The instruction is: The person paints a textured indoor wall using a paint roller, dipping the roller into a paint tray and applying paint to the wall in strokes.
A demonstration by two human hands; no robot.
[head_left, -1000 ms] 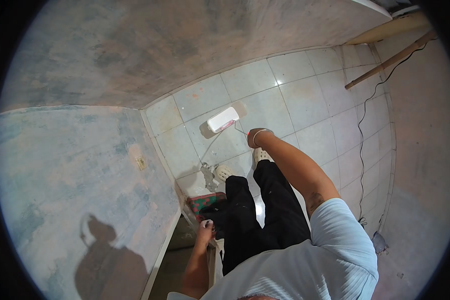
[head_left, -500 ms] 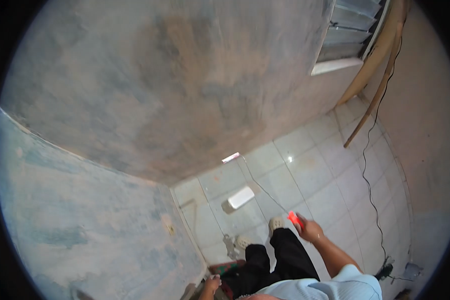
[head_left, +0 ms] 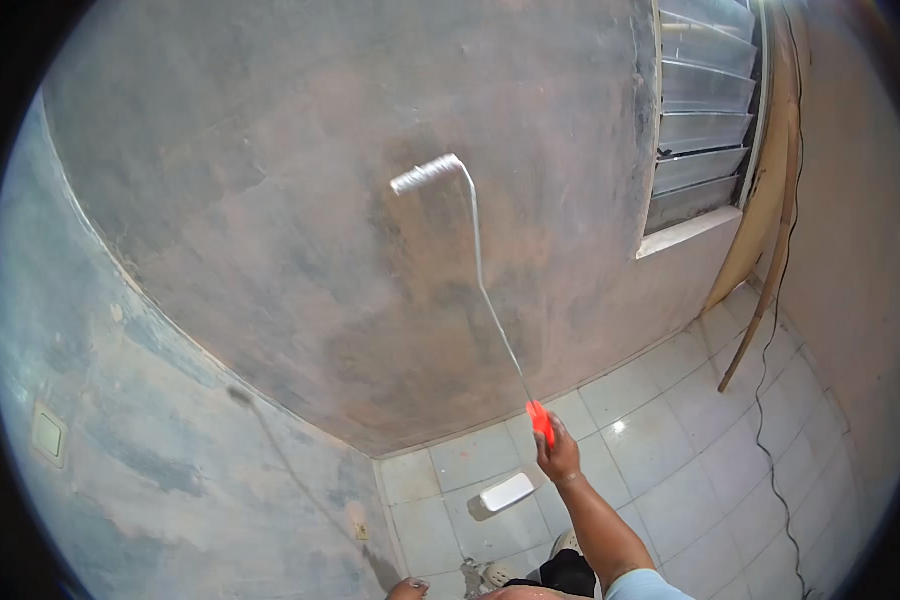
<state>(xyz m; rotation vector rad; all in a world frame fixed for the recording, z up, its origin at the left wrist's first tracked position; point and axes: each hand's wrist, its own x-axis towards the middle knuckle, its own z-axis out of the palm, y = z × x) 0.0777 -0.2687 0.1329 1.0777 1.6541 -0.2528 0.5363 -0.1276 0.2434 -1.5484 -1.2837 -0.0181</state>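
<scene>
Head view puts the roller (head_left: 426, 174) high in front of us, before the back wall (head_left: 310, 190), tilted so that its left end sits lower than its right. We cannot tell whether it touches the wall or hangs just off it. From its right end a bent rod (head_left: 478, 265) runs down to the red handle (head_left: 541, 424), and our right hand (head_left: 558, 452) is closed around that handle, the arm stretched out.

For a clean stroke, we judge that the roller's whole length should meet the wall at once, since pressing on one end would likely leave a ridge. Even, light pressure and a firm wrist seem best, as the thin rod may flex.

Our left hand (head_left: 407, 590) shows only in part at the lower edge; we cannot tell how far open it is or whether it holds anything.

Below, a white tray (head_left: 507, 492) lies on the tiled floor (head_left: 470, 453), near our shoes (head_left: 494, 575), so careful footing pays. On the left, the side wall (head_left: 220, 480) meets the back one, and that corner calls for slower strokes. On the right, the louvres (head_left: 705, 132) and sill (head_left: 690, 232) want the same care. Farther right, a pole (head_left: 762, 310) leans and a cable (head_left: 766, 455) trails over the floor; we should step clear of it.
</scene>
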